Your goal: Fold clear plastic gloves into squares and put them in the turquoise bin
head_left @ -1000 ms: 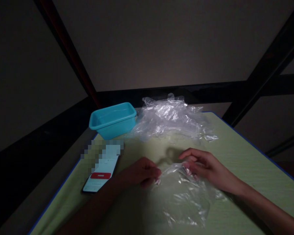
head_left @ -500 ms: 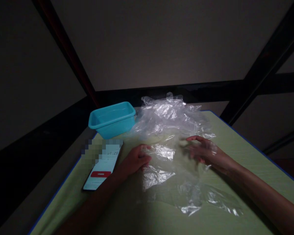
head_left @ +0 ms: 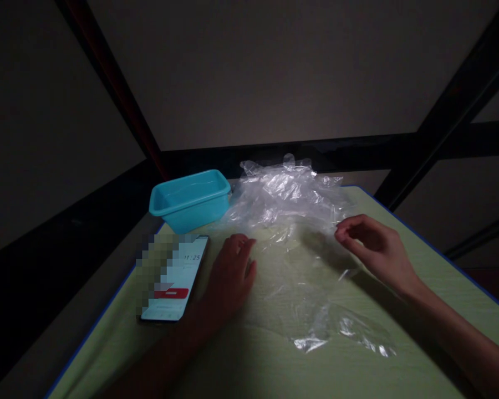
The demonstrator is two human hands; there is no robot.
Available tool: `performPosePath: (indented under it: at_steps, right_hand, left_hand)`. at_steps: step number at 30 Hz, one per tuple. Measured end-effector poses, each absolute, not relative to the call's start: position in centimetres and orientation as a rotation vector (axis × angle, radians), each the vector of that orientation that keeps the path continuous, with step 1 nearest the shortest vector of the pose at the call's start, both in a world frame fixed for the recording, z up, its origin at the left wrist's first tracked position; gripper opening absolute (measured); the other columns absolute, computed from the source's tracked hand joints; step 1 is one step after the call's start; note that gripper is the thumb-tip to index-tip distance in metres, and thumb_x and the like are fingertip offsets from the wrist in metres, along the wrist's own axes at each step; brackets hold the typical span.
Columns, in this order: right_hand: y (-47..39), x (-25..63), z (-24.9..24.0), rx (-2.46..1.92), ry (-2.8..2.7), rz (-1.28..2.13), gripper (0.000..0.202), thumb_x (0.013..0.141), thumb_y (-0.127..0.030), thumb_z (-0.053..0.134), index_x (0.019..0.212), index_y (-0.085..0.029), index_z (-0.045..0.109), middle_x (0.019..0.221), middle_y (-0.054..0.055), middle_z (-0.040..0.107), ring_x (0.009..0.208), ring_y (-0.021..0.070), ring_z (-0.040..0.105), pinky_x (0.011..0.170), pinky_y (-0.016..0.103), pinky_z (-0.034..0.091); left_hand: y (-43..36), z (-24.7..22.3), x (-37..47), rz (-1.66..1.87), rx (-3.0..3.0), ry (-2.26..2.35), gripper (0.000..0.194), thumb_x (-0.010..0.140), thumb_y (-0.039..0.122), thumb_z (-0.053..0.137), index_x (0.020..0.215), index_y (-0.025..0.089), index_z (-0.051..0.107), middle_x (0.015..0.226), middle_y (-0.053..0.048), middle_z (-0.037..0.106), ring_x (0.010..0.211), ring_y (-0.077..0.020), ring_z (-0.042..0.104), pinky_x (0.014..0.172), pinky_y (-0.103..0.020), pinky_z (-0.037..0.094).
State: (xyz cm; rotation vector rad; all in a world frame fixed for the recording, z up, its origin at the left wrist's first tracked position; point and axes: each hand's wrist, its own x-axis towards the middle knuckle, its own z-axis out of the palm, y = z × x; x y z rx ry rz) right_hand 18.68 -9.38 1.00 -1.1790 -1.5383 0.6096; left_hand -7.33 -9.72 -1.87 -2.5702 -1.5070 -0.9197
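- A clear plastic bag [head_left: 311, 288] lies spread flat on the pale green surface [head_left: 432, 266], between the two hands; its crinkled near end catches the light toward 5 o'clock of the left hand.
- The left hand [head_left: 230, 271] lies palm down with fingers stretched out, pressing on the bag's left edge; it clasps nothing.
- The right hand [head_left: 376, 249] hovers at the bag's far right corner, fingers curled with thumb and forefinger drawn together; whether they pinch the film cannot be told in the dim light.
- A heap of crumpled clear plastic bags [head_left: 285, 191] sits at 12 o'clock of the flat bag, near the far edge of the surface; the flat bag's far edge runs up close to it, and whether they touch is unclear.
- A turquoise plastic tub [head_left: 189, 199] stands at 9 o'clock of the heap, just beside it.
- A smartphone [head_left: 177, 282] with a lit screen lies face up at 9 o'clock of the left hand, just beside the wrist.
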Motion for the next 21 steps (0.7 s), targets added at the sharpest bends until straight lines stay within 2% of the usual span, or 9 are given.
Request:
performPosePath:
  at_steps: [2,4,6,8,11,15,21]
  right_hand:
    - [-10.4,18.2,1.5,-1.065,-1.857,0.694,0.009,0.078,-0.027,0.061,0.074,-0.020,0.059,0.068,0.000,0.059,0.062,0.0122,0.053,0.057,0.025,0.043]
    - [-11.4,17.5,1.8,-0.926,-2.136,0.796,0.006,0.079,-0.024,0.061,0.076,-0.018,0.060,0.070,0.001,0.060,0.064,0.0119,0.054,0.058,0.025,0.043]
    - [-12.4,16.7,1.9,-0.794,-2.339,0.881,0.005,0.076,-0.020,0.064,0.079,-0.017,0.062,0.076,0.002,0.062,0.071,0.0128,0.056,0.062,0.025,0.044]
    - [-13.2,15.9,1.9,-0.708,-2.510,0.939,0.014,0.071,-0.016,0.068,0.084,-0.016,0.063,0.081,0.003,0.063,0.077,0.0139,0.058,0.066,0.026,0.045]
    - [-13.9,15.1,1.6,-0.706,-2.714,0.901,0.024,0.065,-0.009,0.068,0.088,-0.016,0.064,0.086,0.004,0.064,0.083,0.0166,0.058,0.073,0.028,0.046]
    - [-14.3,14.9,1.4,-0.740,-2.843,0.771,0.029,0.070,-0.006,0.057,0.096,-0.016,0.061,0.092,0.005,0.062,0.086,0.0192,0.057,0.077,0.034,0.048]
    - [-14.0,15.1,1.0,-0.752,-2.847,0.626,0.033,0.072,0.001,0.046,0.098,-0.015,0.057,0.087,0.008,0.061,0.079,0.0192,0.057,0.067,0.033,0.049]
  left_hand:
    - [-10.0,-2.0,-7.1,-0.980,-2.707,-1.325,0.025,0.079,0.009,0.047,0.103,0.013,0.054,0.105,-0.012,0.057,0.100,-0.0217,0.054,0.085,-0.037,0.047]
    - [-10.3,-1.9,-6.9,-0.898,-2.872,-1.191,0.023,0.081,0.012,0.048,0.102,0.013,0.056,0.111,-0.013,0.057,0.105,-0.0216,0.053,0.089,-0.036,0.046]
    - [-10.6,-1.6,-6.8,-0.718,-3.026,-1.094,0.026,0.083,0.018,0.050,0.108,0.014,0.055,0.122,-0.013,0.054,0.114,-0.0225,0.049,0.095,-0.037,0.043]
    - [-10.8,-1.4,-6.7,-0.533,-3.134,-1.013,0.036,0.083,0.025,0.053,0.117,0.013,0.051,0.133,-0.014,0.047,0.124,-0.0238,0.041,0.101,-0.039,0.037]
    - [-10.7,-1.3,-6.8,-0.334,-3.196,-0.965,0.048,0.084,0.031,0.054,0.127,0.012,0.044,0.141,-0.015,0.038,0.133,-0.0251,0.029,0.106,-0.042,0.030]
    - [-10.5,-1.5,-6.8,-0.189,-3.194,-1.042,0.054,0.084,0.032,0.054,0.132,0.013,0.040,0.145,-0.016,0.030,0.135,-0.0273,0.024,0.107,-0.045,0.027]
    - [-10.5,-2.0,-6.8,-0.218,-3.192,-1.039,0.052,0.086,0.033,0.051,0.132,0.013,0.040,0.145,-0.017,0.030,0.136,-0.0268,0.023,0.107,-0.046,0.025]
